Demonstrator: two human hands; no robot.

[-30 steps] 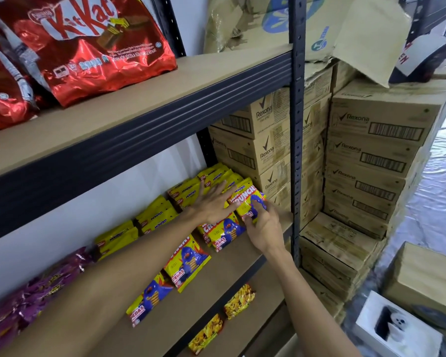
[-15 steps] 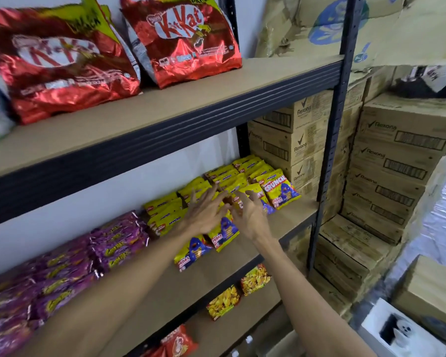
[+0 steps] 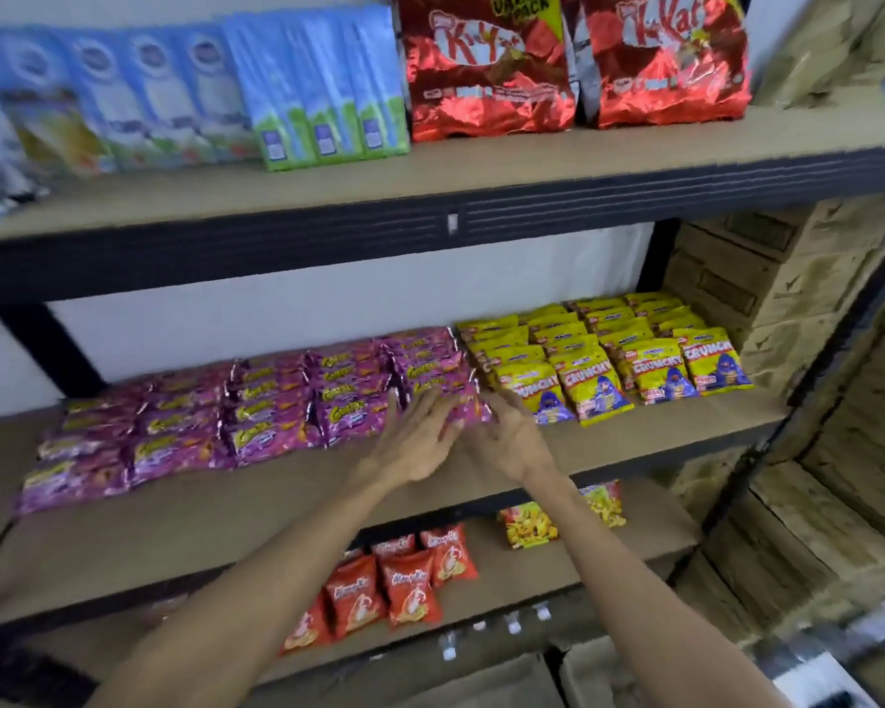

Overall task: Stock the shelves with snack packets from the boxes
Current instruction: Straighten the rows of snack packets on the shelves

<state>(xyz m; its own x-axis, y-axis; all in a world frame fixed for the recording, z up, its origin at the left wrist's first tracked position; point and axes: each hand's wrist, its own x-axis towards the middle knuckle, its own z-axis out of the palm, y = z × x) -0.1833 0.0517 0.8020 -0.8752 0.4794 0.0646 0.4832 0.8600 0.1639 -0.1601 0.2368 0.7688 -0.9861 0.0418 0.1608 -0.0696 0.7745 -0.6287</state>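
Observation:
Rows of yellow Crunchy packets (image 3: 609, 360) lie at the right end of the middle shelf (image 3: 277, 508), with rows of purple snack packets (image 3: 277, 406) to their left. My left hand (image 3: 415, 442) and my right hand (image 3: 507, 436) are side by side at the front right corner of the purple rows, where they meet the yellow ones. Both hands have straight, spread fingers and hold nothing. Their fingertips reach over the nearest purple packets; motion blur hides whether they touch.
Red KitKat bags (image 3: 486, 69) and blue-green packs (image 3: 302, 94) stand on the upper shelf. Orange-red packets (image 3: 404, 585) and yellow packets (image 3: 527, 526) lie on the lower shelf. Stacked cardboard boxes (image 3: 788, 309) rise beyond the black upright on the right, and open boxes (image 3: 481, 682) sit below.
Both hands have left the yellow Crunchy packets and moved left to the right end of the purple rows. The view has swung left.

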